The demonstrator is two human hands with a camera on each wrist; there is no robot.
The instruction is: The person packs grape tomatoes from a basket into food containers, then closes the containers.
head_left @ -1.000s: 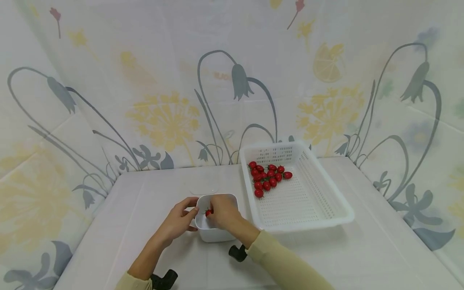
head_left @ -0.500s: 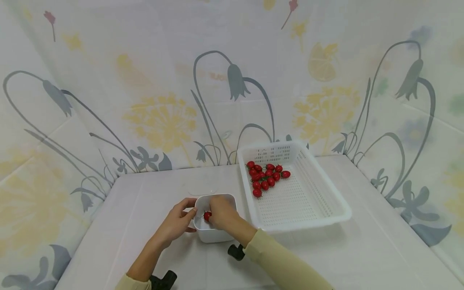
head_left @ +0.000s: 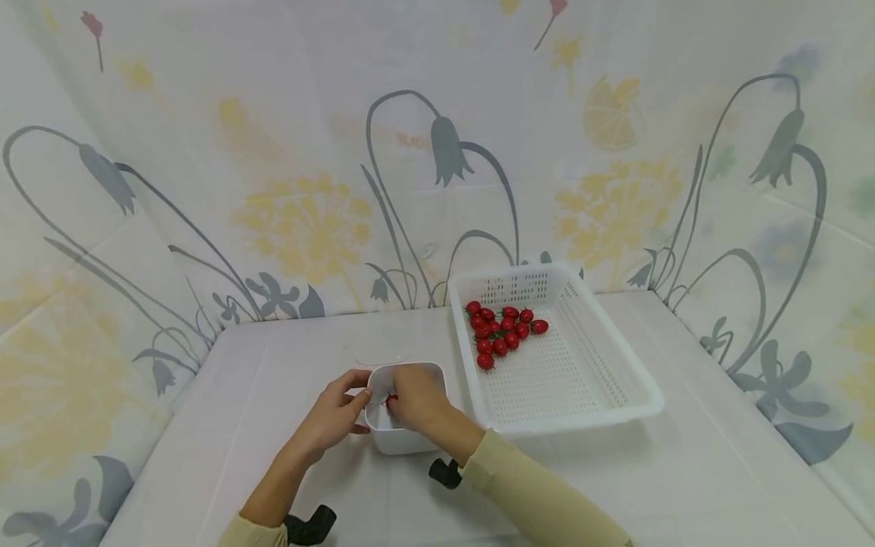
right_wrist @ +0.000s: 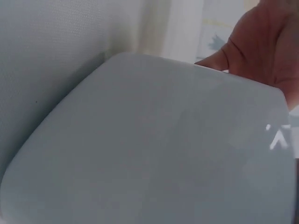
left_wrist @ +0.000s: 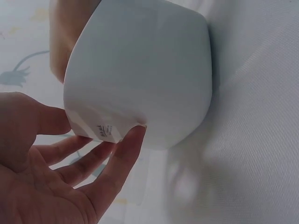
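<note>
The white cup [head_left: 405, 437] stands on the desk [head_left: 287, 357]. Right hand [head_left: 417, 395] pinches a cherry tomato [head_left: 391, 400] inside it; left hand [head_left: 335, 414] steadies its wall. The basket [head_left: 615, 365] holds more tomatoes [head_left: 504, 331]. The left wrist view shows spread fingers [left_wrist: 124, 156] touching the cup.

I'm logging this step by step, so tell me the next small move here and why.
Probably: let the tomato go into the small white bowl and lift the right hand out. That hand is already inside the bowl with the tomato at its fingers, while the left hand steadies the bowl's side. More tomatoes lie in the basket.
</note>
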